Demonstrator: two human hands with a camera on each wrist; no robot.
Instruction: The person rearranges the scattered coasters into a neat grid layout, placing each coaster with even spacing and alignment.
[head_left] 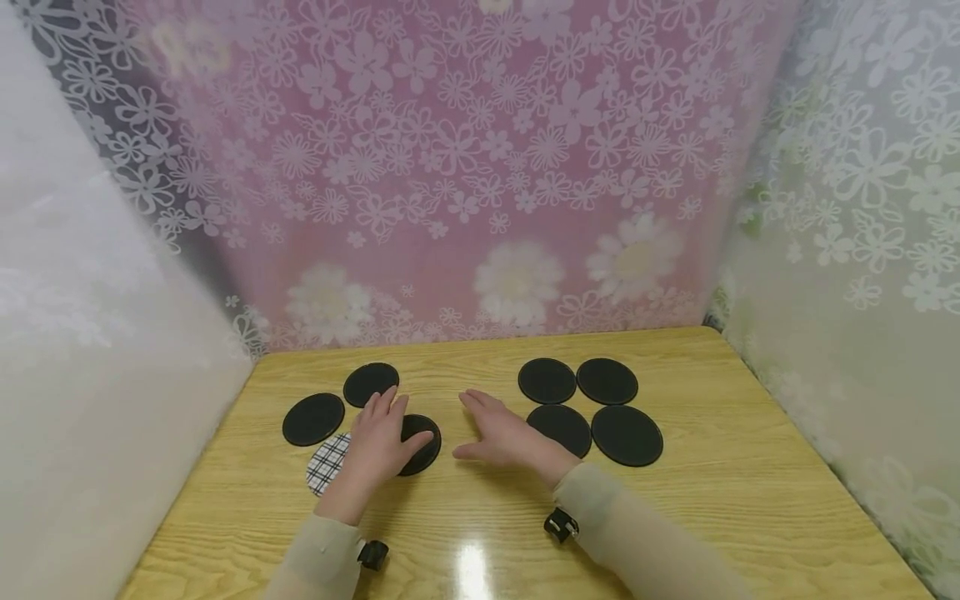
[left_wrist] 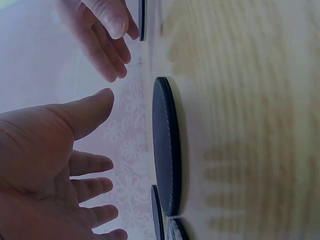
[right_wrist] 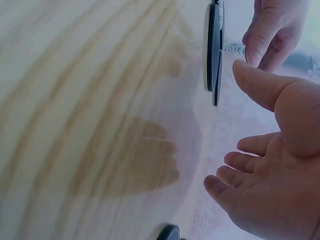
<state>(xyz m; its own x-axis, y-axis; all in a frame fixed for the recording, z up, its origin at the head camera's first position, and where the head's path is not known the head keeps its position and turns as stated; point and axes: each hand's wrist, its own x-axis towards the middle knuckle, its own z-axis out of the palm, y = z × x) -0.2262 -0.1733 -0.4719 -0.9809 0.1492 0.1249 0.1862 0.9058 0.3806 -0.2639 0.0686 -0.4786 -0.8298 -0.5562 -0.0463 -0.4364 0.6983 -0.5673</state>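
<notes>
My left hand [head_left: 381,437] hovers above the left group of round coasters, fingers spread and holding nothing. Beneath its thumb lies a black coaster [head_left: 426,450] with a stitched rim, apart from the hand in the left wrist view. Partly hidden by that hand is a coaster with a white-and-black checked face [head_left: 327,463]. Two more black coasters, one at the far left [head_left: 313,419] and one behind the fingertips [head_left: 370,383], complete this group. My right hand [head_left: 501,432] floats over bare wood, relaxed, its wrist partly covering a black coaster [head_left: 562,429] in the right group.
Three other black coasters, at back left [head_left: 547,381], back right [head_left: 607,381] and front right [head_left: 627,436], belong to the right group. All lie flat on the wooden table [head_left: 720,500]. Floral curtains [head_left: 487,183] hang behind and on both sides.
</notes>
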